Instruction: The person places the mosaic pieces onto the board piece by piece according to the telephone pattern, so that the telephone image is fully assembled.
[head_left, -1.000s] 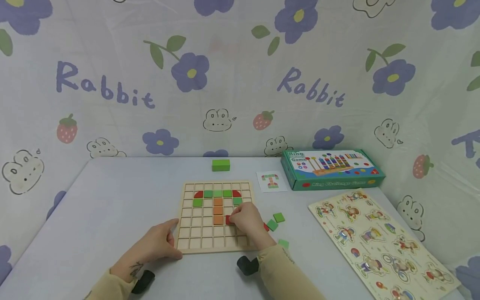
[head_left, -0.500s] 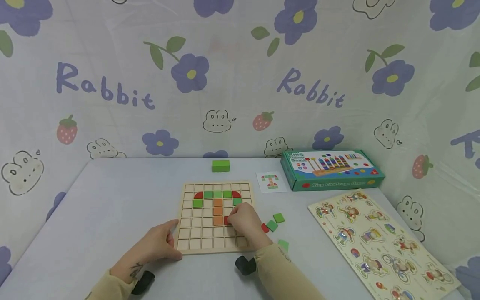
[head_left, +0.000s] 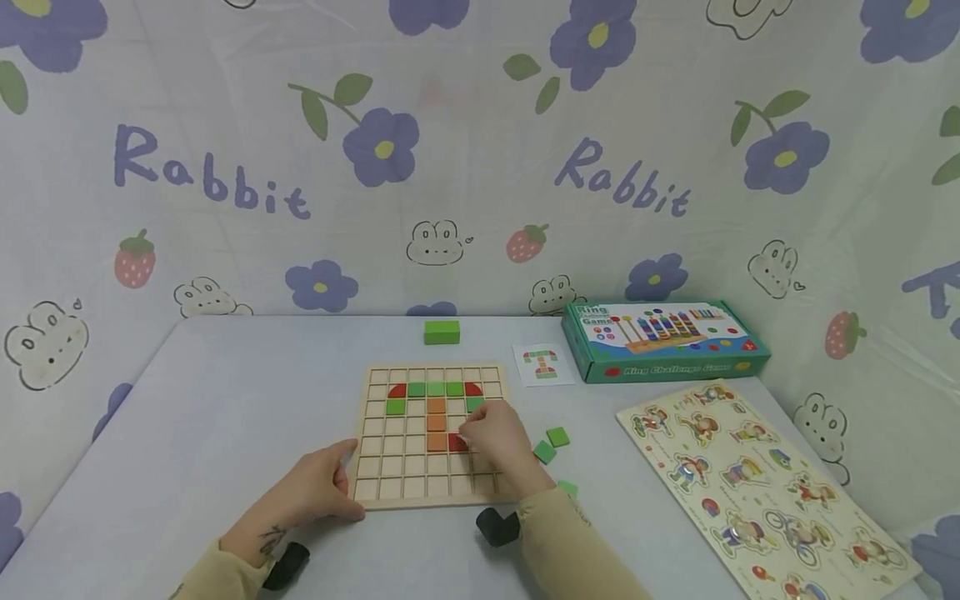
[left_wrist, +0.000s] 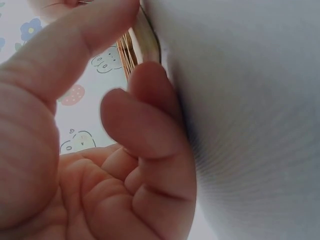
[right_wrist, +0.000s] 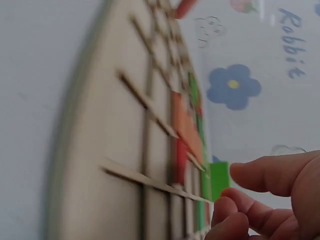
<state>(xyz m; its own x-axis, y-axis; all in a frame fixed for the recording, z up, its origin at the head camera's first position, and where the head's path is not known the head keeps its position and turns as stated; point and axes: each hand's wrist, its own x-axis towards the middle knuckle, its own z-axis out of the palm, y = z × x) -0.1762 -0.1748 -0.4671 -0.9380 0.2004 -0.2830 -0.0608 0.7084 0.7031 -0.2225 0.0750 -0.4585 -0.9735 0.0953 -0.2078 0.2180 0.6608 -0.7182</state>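
Note:
A wooden grid board (head_left: pixel 390 465) lies on the table with red, green and orange tiles in its cells. My left hand (head_left: pixel 318 482) rests against its near left corner, thumb and fingertips touching the edge; some fingers are bent in the left wrist view. Over the board's right part is my right hand (head_left: pixel 497 437), just beside a red quarter-round tile (head_left: pixel 456 442) that sits next to an orange tile (head_left: pixel 437 442). In the right wrist view, the thumb and fingers (right_wrist: pixel 250 175) stand apart from the red tile, with a green block (right_wrist: pixel 220 181) visible behind them.
A green block (head_left: pixel 442 332) stands behind the board. A pattern card (head_left: pixel 543 365) and a boxed ring game (head_left: pixel 666 342) are at the back right. Loose green tiles (head_left: pixel 557 437) lie right of the board. A picture puzzle board (head_left: pixel 750 475) lies further right.
The right hand has moved slightly off the red quarter-round tile, and more of that tile shows in its cell. The left hand stays at the board's corner.

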